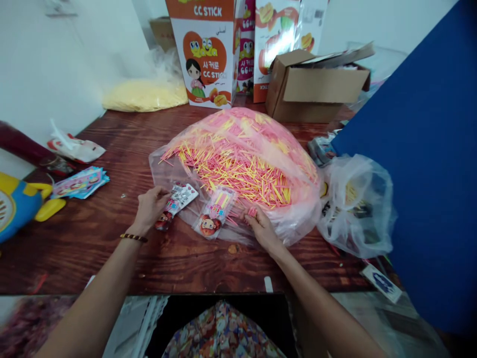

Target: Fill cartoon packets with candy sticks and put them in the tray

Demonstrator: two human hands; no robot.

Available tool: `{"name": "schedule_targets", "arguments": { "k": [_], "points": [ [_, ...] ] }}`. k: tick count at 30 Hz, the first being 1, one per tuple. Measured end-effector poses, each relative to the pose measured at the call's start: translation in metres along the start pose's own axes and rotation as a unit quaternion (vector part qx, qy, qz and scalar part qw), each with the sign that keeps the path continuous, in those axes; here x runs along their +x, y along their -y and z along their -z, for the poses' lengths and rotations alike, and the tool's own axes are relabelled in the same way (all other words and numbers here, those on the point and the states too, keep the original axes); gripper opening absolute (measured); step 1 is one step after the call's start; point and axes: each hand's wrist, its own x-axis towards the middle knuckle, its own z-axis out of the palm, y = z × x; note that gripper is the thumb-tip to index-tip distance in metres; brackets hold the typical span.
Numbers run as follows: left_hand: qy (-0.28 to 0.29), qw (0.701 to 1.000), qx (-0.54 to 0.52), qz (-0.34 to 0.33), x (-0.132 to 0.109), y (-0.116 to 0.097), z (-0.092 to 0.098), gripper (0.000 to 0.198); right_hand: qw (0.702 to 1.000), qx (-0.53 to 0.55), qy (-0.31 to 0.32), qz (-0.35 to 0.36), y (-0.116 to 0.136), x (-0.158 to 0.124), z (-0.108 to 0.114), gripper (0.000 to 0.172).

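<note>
A large clear plastic bag (294, 219) lies open toward me on the wooden table, full of thin pink and yellow sticks (238, 171). My left hand (151, 206) is closed on the edge of a small printed packet (183, 196), left of the bag's mouth. Between my hands, a second printed packet (215, 213) with pink and yellow sticks in its window rests on the bag's edge. My right hand (263, 228) pinches a few short pink sticks (252, 212) at the front of the pile.
Blue printed packets (82, 182) and a wipes pack (78, 148) lie left, near a blue-yellow toy (18, 204). Behind stand a printed carton (206, 59), an open cardboard box (316, 89) and a bag of yellow sticks (145, 95). A white plastic bag (357, 209) sits by a blue panel (421, 164).
</note>
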Motion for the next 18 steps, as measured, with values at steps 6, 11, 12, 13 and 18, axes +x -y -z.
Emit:
{"name": "schedule_targets", "arguments": {
  "k": [6,11,12,13,18],
  "points": [
    [-0.014,0.999,-0.029,-0.026,0.004,0.011,-0.004,0.029,1.0,-0.021,0.016,-0.004,-0.004,-0.006,0.0,0.01],
    [-0.02,0.999,-0.03,-0.01,0.004,0.009,0.002,0.037,0.999,-0.044,0.004,-0.004,-0.003,-0.006,-0.002,0.018],
    [-0.014,1.0,-0.024,-0.006,0.004,0.008,0.003,0.035,0.999,-0.039,0.001,-0.007,-0.003,-0.006,-0.002,0.02],
    [-0.009,1.0,-0.02,-0.002,0.004,0.007,0.005,0.034,0.999,-0.033,-0.005,-0.013,-0.003,-0.006,-0.003,0.02],
    [-0.014,1.0,0.015,0.002,0.003,-0.002,0.016,0.03,0.999,-0.01,-0.007,-0.04,-0.005,-0.007,-0.004,0.019]
  ]
}}
